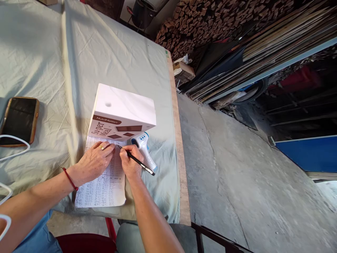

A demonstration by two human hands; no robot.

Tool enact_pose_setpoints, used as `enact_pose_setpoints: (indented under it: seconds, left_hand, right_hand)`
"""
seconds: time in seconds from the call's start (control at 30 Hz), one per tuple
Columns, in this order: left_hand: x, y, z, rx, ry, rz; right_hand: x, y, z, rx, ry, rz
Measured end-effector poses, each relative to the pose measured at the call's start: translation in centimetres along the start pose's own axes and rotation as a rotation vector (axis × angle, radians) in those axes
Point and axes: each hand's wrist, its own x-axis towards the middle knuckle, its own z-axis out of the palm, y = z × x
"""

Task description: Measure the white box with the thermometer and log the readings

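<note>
A long sheet of paper (101, 189) covered in handwriting lies near the table's front edge. My left hand (96, 160), with a ring and a red wrist cord, rests flat on the upper part of the sheet, fingers stretched out. Closed around a black pen (139, 161), my right hand (131, 160) has the tip at the paper, just right of the left fingertips. Directly beyond the hands stands a white and brown box (123, 109) marked NutriMotion, touching or covering the sheet's far end. A white and blue infrared thermometer (145, 149) lies beside my right hand, partly hidden by it.
A phone (19, 119) in an orange-brown case lies at the left, with a white cable (15, 137) looping near it. A pale cloth (126, 56) covers the table, whose wooden edge (177, 140) runs along the right. Stacked firewood (210, 24) stands beyond, above the concrete floor (223, 168).
</note>
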Motion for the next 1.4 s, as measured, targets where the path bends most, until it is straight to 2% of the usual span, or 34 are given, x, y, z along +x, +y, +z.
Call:
enact_pose_setpoints:
  seconds: [1.0, 1.27, 1.4]
  left_hand:
    - [-0.1, 0.0, 0.1, -0.045, -0.002, -0.013]
    - [-0.1, 0.0, 0.2, -0.016, 0.001, 0.001]
    - [0.2, -0.2, -0.4, -0.014, -0.009, 0.003]
  right_hand:
    - [-0.2, 0.4, -0.1, -0.035, 0.081, 0.056]
    - [-0.2, 0.4, 0.1, -0.065, 0.061, 0.03]
    - [-0.8, -0.6, -0.8, -0.061, 0.132, -0.049]
